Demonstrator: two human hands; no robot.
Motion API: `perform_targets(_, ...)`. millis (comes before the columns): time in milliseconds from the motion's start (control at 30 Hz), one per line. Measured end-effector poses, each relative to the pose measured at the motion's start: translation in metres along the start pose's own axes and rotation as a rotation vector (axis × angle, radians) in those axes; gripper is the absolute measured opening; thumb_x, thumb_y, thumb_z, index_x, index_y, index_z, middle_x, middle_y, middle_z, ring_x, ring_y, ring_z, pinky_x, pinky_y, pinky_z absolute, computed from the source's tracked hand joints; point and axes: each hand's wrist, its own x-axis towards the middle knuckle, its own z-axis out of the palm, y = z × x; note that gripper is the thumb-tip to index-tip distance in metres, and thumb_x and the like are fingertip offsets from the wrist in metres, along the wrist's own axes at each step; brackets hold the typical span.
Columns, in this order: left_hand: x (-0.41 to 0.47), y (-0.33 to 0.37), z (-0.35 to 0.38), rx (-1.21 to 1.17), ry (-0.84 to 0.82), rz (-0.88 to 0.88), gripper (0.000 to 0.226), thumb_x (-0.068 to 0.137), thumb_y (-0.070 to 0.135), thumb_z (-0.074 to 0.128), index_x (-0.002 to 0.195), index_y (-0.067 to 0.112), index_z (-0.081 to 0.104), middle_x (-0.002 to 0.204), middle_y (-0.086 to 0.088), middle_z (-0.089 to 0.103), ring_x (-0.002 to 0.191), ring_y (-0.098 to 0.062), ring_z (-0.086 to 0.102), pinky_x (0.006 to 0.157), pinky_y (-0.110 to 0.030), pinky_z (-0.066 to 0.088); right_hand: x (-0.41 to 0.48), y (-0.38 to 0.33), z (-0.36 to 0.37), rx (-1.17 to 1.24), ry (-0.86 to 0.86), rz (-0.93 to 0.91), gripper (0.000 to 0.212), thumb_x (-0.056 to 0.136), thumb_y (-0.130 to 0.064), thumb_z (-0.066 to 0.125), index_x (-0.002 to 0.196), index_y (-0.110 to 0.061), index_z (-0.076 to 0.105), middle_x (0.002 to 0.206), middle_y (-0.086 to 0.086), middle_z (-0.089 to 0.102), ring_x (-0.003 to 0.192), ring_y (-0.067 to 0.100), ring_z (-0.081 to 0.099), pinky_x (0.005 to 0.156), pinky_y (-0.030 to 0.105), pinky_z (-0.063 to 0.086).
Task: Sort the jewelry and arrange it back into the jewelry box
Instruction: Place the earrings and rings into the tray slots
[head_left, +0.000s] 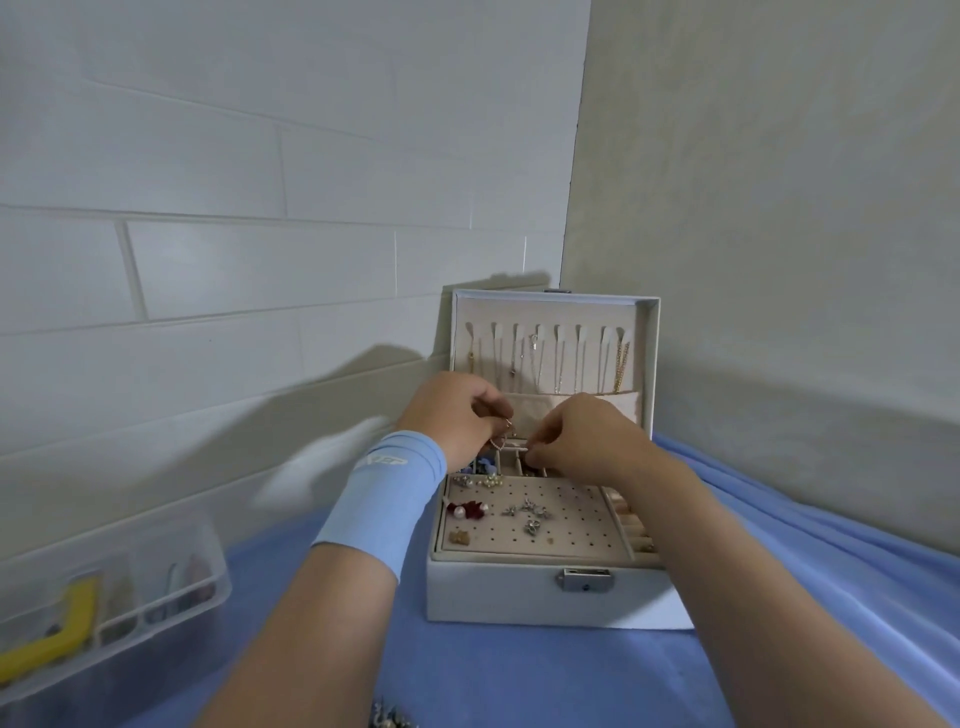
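Observation:
The white jewelry box (519, 592) stands open on the blue cloth, its lid upright with several thin necklaces (558, 358) hanging inside. Earrings (527, 512) sit pinned on the beige perforated pad in front. Above the small compartments at the back of the tray, my left hand (457, 410) pinches a thin silver chain (501, 439) that dangles from its fingers. My right hand (582, 436) pinches something small beside it; what it holds is too small to tell. Both hands are close together, fingers curled.
A clear plastic organiser (104, 597) with a yellow piece and small items stands at the left. More jewelry (389, 717) lies at the bottom edge on the blue cloth (519, 675). Walls close in behind and to the right of the box.

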Motion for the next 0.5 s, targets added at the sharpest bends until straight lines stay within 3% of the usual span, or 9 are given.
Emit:
perform_targets(67,-0.002,0.002,-0.001,-0.045,-0.005,-0.018,0.015,0.087,0.006,0.070,0.091,0.020,0.074,0.077,0.005,0.073,0.058,-0.001,0.067,0.054,-0.012,0.049,0.001,0.003,-0.004,0.011,0.004,-0.015,0.017,0.086,-0.028,0.075,0.103,-0.028,0.077,0.098,-0.009,0.074,0.084,0.007,0.067,0.087,0.034,0.058)
perform_targets(133,-0.004,0.004,-0.002,-0.099,-0.013,-0.034,0.015,0.087,0.003,0.070,0.091,0.017,0.074,0.079,0.001,0.074,0.060,-0.006,0.070,0.054,-0.013,0.051,0.000,0.001,-0.012,0.124,0.006,-0.068,0.022,0.090,-0.021,0.070,0.110,-0.028,0.075,0.105,-0.007,0.073,0.081,0.004,0.066,0.079,0.026,0.056)
perform_targets(233,-0.004,0.008,0.000,-0.158,0.007,-0.023,0.015,0.087,0.002,0.070,0.089,0.017,0.073,0.082,-0.003,0.075,0.068,-0.017,0.074,0.067,-0.030,0.062,-0.009,-0.006,-0.024,0.410,-0.112,-0.111,0.018,0.087,-0.017,0.074,0.103,-0.022,0.079,0.092,0.003,0.077,0.064,0.009,0.064,0.056,0.022,0.050)
perform_targets(300,-0.004,0.008,0.001,-0.174,0.036,-0.025,0.013,0.085,0.004,0.071,0.088,0.017,0.072,0.081,-0.003,0.075,0.068,-0.020,0.074,0.072,-0.039,0.063,-0.011,-0.008,-0.026,0.478,-0.142,-0.125,0.015,0.084,-0.017,0.078,0.098,-0.018,0.080,0.089,0.007,0.078,0.062,0.014,0.065,0.052,0.025,0.049)
perform_targets(500,-0.002,0.006,-0.005,0.045,-0.056,-0.016,0.010,0.087,0.019,0.072,0.090,0.026,0.077,0.083,0.005,0.076,0.074,-0.014,0.073,0.070,-0.029,0.059,-0.006,-0.004,-0.011,0.458,-0.017,-0.074,0.004,0.082,-0.013,0.080,0.084,-0.016,0.080,0.075,0.003,0.077,0.053,0.010,0.059,0.050,0.022,0.048)
